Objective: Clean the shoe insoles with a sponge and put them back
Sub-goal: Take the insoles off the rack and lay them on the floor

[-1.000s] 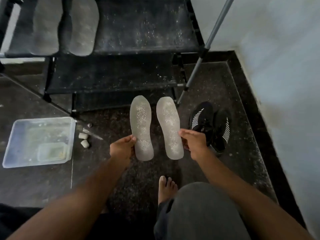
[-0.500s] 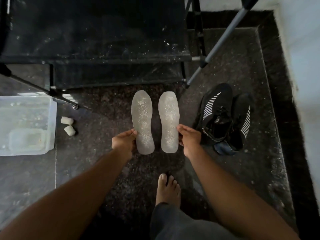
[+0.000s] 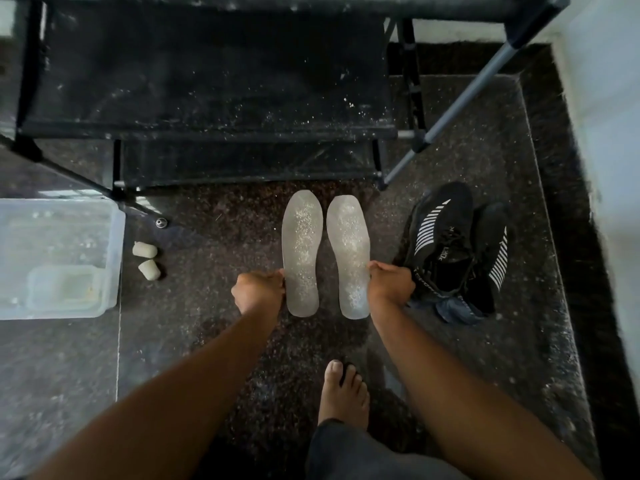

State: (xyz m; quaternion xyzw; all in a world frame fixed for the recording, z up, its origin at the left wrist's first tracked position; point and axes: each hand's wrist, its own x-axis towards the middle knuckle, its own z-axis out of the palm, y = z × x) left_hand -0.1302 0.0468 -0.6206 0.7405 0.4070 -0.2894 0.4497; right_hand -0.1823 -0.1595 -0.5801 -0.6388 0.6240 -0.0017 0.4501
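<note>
here each hand's grip, left hand (image 3: pixel 258 292) and right hand (image 3: pixel 391 284), pinches a flat, speckled grey insole (image 3: pixel 300 252).

There are two insoles (image 3: pixel 300 252) (image 3: pixel 349 254), two hands (image 3: pixel 258 292) (image 3: pixel 391 284), two black shoes (image 3: pixel 440 240) (image 3: pixel 491 251), two small white pieces (image 3: pixel 144 250) (image 3: pixel 149 270), one plastic tub (image 3: pixel 114 237), one bare foot (image 3: pixel 343 393) and one rack (image 3: pixel 207 133).

Insole (image 3: pixel 300 252) by the left hand (image 3: pixel 258 292): pale, matt, foam-like, flecked with white grit. Insole (image 3: pixel 349 254) by the right hand (image 3: pixel 391 284): same finish. Shoes (image 3: pixel 450 247) just right of the right hand: black knit cloth, white stripes. Tub (image 3: pixel 114 237) well left of the left hand: clear plastic. Floor (image 3: pixel 207 306): dark speckled stone, slightly glossy. Rack (image 3: pixel 214 129) beyond the hands: black metal frame, dusty shelves.
</note>
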